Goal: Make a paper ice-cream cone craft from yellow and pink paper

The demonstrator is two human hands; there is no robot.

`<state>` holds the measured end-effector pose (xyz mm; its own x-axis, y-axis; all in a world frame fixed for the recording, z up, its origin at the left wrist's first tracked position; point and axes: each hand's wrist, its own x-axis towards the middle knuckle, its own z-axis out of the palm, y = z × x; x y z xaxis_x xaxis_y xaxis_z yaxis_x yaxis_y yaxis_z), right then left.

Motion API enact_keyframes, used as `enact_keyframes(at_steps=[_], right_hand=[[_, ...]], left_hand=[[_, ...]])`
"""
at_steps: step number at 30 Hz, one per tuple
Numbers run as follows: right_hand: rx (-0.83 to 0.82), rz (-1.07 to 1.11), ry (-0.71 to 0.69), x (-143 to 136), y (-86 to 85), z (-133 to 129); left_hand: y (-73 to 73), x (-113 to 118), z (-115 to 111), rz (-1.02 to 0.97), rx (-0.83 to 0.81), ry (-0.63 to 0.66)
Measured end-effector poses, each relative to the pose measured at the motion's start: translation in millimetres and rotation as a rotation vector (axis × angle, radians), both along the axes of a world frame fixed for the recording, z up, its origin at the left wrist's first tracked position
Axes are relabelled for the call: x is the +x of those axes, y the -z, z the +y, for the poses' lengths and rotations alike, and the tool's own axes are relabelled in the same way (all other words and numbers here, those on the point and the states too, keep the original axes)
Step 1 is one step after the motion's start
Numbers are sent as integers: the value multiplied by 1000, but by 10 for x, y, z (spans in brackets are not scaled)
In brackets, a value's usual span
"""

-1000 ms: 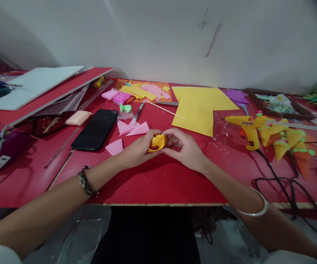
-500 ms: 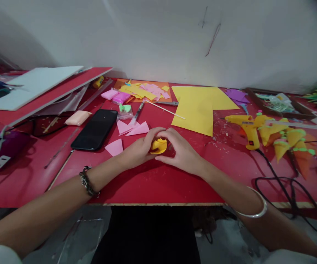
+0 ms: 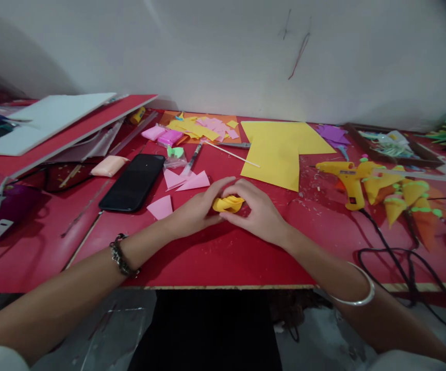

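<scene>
We have the yellow paper piece (image 3: 228,204) pinched between both hands at the middle of the red table (image 3: 215,252) — left hand (image 3: 197,208) closed on its left side, right hand (image 3: 259,211) curled over its right. It looks curled and partly shaped, not flat, so we judge the forming part done and unfinished. Around us: 3 pink triangles (image 3: 186,180), a phone (image 3: 133,181), a yellow sheet (image 3: 280,147), a glue gun (image 3: 348,178) — and a plain white wall (image 3: 223,51) behind.
</scene>
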<state>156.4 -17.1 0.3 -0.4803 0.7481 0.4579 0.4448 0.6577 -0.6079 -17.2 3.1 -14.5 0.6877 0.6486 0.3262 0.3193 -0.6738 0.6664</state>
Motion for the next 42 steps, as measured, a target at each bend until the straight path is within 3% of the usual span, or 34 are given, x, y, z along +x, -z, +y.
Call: enact_keyframes(at_steps=[8, 13, 17, 23, 31, 42], right_hand=[[-24, 121, 51, 22, -12, -3], [-42, 150, 61, 23, -15, 2], [-27, 127, 61, 24, -16, 4], [26, 85, 50, 26, 2, 9], [40, 46, 53, 36, -15, 7], [52, -13, 13, 27, -5, 6]], left_hand=[[-10, -28, 4, -53, 21, -51], [-27, -23, -9, -122, -74, -14], [-35, -16, -20, -194, -172, 32], [-14, -1, -1, -211, -235, -64], [-11, -5, -6, -164, -152, -47], [5, 20, 11, -175, -327, -37]])
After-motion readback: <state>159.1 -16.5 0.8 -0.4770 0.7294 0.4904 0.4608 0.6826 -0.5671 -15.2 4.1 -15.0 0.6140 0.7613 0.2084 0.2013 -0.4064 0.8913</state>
